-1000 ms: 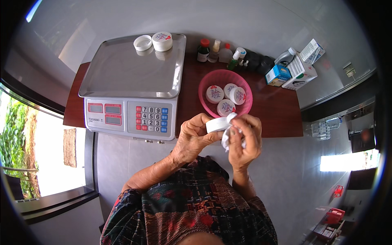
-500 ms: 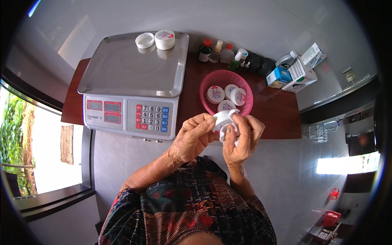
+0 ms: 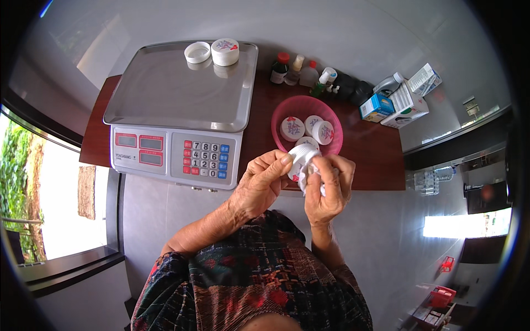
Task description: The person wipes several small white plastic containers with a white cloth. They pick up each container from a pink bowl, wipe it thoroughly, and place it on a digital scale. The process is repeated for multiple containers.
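Note:
My left hand (image 3: 259,179) pinches a round white ribbed cap (image 3: 298,156) by its edge, tilting it so the coloured print on its top faces me. In my right hand (image 3: 330,194) is a crumpled white tissue or cloth (image 3: 304,175), pressed against the cap; the fingers partly hide both. Just beyond my hands stands a pink plastic basket (image 3: 275,117) holding several similar printed caps (image 3: 292,128). On the scale's steel pan (image 3: 171,88), at its far edge, an open white cap (image 3: 197,59) sits beside a stack of printed caps or a taller lidded piece (image 3: 225,55).
The electronic scale (image 3: 176,154) with its keypad fills the left of the dark red-brown table (image 3: 375,165). Several small bottles (image 3: 280,69) line the wall behind the basket. Boxes (image 3: 377,107) and a grey bottle (image 3: 387,84) stand at the far right.
The cap in my left hand has tilted, showing more of its printed top. My right fingers and the tissue have shifted slightly over it.

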`<state>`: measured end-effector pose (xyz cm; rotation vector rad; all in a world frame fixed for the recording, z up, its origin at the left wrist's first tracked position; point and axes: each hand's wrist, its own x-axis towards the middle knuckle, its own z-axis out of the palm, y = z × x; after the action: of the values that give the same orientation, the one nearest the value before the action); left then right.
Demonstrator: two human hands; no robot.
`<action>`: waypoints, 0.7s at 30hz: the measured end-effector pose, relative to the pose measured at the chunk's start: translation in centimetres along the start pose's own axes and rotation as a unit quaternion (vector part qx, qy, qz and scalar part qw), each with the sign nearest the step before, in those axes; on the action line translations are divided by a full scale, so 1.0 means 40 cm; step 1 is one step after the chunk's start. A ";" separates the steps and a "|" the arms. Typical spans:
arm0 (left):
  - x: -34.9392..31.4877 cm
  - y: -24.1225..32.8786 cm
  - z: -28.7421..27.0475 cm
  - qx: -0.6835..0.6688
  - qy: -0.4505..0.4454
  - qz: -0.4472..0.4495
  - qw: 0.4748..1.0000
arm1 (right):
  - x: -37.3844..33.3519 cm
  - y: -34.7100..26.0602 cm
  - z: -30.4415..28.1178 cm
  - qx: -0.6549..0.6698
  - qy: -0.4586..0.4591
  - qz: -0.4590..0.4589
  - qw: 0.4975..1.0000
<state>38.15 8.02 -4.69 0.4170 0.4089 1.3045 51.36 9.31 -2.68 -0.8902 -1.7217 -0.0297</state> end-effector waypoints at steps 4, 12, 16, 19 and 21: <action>0.001 0.003 -0.008 0.018 -0.009 0.017 1.000 | 0.000 -0.005 0.012 -0.025 0.005 -0.066 0.997; 0.002 0.025 0.002 -0.029 -0.049 0.014 0.998 | 0.006 0.000 0.028 -0.009 -0.009 -0.085 0.996; 0.005 0.019 0.003 -0.010 -0.040 0.031 0.999 | 0.005 0.012 0.019 -0.013 -0.007 0.009 1.000; 0.008 0.013 -0.012 0.054 -0.045 0.035 0.997 | 0.015 0.017 0.008 0.043 -0.043 0.033 0.998; 0.006 0.017 -0.013 0.101 -0.042 0.042 0.993 | 0.026 0.017 -0.014 0.131 -0.105 0.068 0.983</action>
<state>37.37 8.42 -4.81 0.6637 0.4585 1.3258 52.14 10.10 -1.87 -0.8337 -1.8033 0.3871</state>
